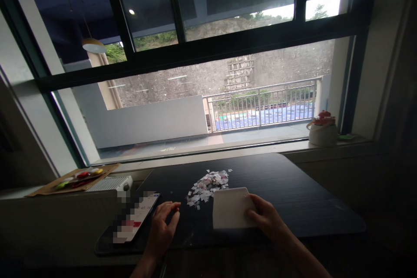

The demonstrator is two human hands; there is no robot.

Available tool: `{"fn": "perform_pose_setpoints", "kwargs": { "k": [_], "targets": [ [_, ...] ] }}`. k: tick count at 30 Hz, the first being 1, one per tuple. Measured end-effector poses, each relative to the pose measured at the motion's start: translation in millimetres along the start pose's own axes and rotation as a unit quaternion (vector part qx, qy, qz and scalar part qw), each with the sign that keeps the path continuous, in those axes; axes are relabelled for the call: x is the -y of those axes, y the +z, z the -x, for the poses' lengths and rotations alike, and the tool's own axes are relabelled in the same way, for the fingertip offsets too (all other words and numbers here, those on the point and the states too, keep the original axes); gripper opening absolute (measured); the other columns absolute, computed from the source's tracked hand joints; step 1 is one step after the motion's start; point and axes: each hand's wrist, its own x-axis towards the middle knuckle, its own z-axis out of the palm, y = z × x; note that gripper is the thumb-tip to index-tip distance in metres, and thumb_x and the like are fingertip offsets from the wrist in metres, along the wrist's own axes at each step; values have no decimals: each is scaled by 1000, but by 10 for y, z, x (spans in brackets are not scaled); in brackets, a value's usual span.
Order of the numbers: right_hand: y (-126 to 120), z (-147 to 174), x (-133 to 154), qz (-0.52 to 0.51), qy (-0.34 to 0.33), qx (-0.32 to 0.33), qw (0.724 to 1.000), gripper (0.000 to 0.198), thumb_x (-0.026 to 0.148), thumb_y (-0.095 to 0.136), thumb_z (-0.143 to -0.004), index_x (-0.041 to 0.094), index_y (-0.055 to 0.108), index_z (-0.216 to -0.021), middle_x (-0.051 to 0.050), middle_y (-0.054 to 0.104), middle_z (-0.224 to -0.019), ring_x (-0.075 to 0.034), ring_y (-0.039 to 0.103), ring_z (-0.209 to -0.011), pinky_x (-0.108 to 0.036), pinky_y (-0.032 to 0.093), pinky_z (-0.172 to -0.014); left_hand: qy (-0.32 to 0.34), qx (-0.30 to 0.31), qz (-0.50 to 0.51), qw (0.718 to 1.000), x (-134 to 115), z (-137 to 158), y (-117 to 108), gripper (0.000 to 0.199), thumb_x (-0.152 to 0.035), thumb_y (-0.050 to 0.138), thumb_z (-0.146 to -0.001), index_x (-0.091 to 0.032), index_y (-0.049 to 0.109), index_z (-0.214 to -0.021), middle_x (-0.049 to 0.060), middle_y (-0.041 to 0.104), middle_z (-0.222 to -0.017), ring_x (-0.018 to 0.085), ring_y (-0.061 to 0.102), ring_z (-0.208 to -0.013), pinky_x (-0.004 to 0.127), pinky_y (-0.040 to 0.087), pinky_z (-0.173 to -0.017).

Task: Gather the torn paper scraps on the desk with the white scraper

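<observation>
My right hand (pixel 265 216) grips the right edge of a white rectangular piece (pixel 230 208), with the thumb on its near face. It looks flat and stiff, but I cannot tell whether it is card, a pad or a shallow box. Just behind it, a loose pile of small paper scraps (pixel 208 184) lies on the dark table (pixel 286 191); the white piece hides the pile's near right part. My left hand (pixel 164 221) is over the table's near left part, its fingers loosely bent, thumb apart and nothing between them. Left of that hand lies a tablet or large phone (pixel 140 217), its lit screen partly blurred out.
A brown board (pixel 73 180) with colourful items and a white slatted appliance (pixel 110 183) are at the left by the window. A white jug-like bottle with a red top (pixel 322 132) stands on the right of the sill (pixel 228 147). Outside is a metal railing (pixel 260 106).
</observation>
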Motion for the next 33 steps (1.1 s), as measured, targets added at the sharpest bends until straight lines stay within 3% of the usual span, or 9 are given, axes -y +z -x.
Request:
{"fn": "perform_pose_setpoints", "kwargs": {
  "k": [2, 13, 23, 28, 33],
  "targets": [
    [2, 1, -5, 18, -3, -12, 1000, 37, 20, 52, -69, 13, 63, -104, -5, 70, -86, -22, 62, -79, -30, 48, -68, 2, 1, 0, 1000, -2, -1, -2, 27, -39, 52, -72, -22, 69, -86, 6, 69, -86, 26, 60, -96, 43, 47, -89],
    [2, 34, 69, 4, 4, 63, 998, 40, 20, 52, -72, 12, 61, -111, -6, 70, -93, -22, 63, -84, -30, 49, -71, 10, -6, -1, 1000, 25, 3, 7, 27, -39, 52, -73, -22, 69, -87, 6, 69, -88, 25, 60, -96, 42, 48, -88],
    [-33, 29, 45, -19, -8, 103, 994, 31, 23, 57, -74, 13, 63, -103, -7, 70, -94, -24, 63, -87, -32, 50, -73, 7, -2, 4, 1000, 11, 5, 3, 28, -39, 52, -73, -22, 69, -87, 6, 68, -88, 26, 59, -97, 43, 48, -88],
    [-1, -9, -52, -36, -9, 16, 999, 29, 25, 58, -70, 14, 63, -96, -6, 71, -87, -24, 64, -82, -33, 51, -71, 2, -5, 4, 1000, 2, 4, 9, 27, -38, 52, -72, -22, 69, -86, 6, 68, -88, 26, 59, -98, 43, 48, -89],
    [-47, -145, -84, -65, 25, -166, 984, 35, 40, 59, -69, 17, 58, -96, -7, 70, -84, -26, 66, -79, -33, 52, -62, 5, -7, 6, 1000, 2, 6, 10, 27, -38, 52, -72, -22, 69, -86, 7, 68, -89, 25, 61, -94, 42, 50, -86]
  ]
}}
